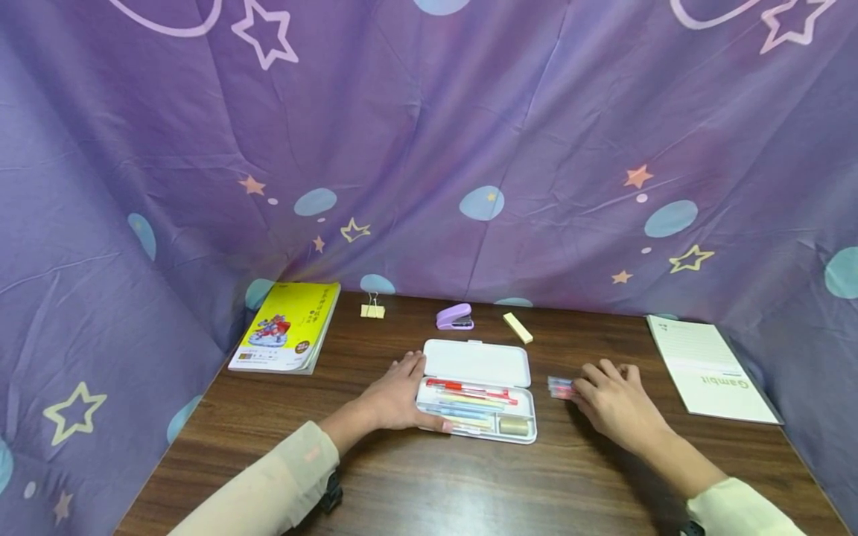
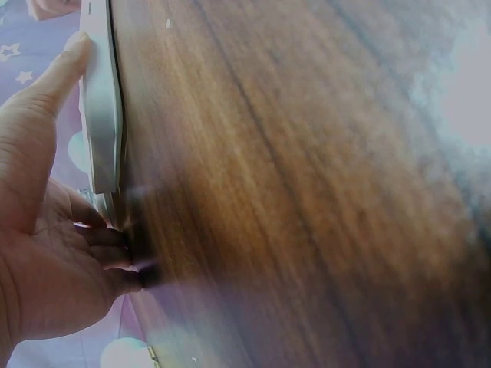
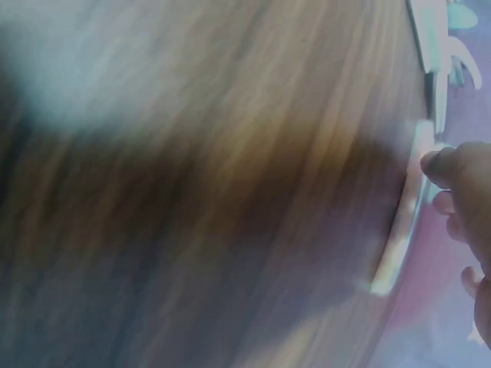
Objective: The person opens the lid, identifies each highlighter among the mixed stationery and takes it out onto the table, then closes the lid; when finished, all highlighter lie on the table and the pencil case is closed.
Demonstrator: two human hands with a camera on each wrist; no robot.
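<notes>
The right hand (image 1: 615, 400) pinches a slim translucent pack (image 1: 561, 386) on the table (image 1: 429, 491), thumb on its near side; the pack's long axis runs crosswise, its exposed end pointing leftward from that hand, toward the pencil case (image 1: 474, 362). The left hand (image 1: 401, 394), farther off, lies spread against the case.

"Gambit", upside down, on the white notepad (image 1: 712, 370)
</notes>
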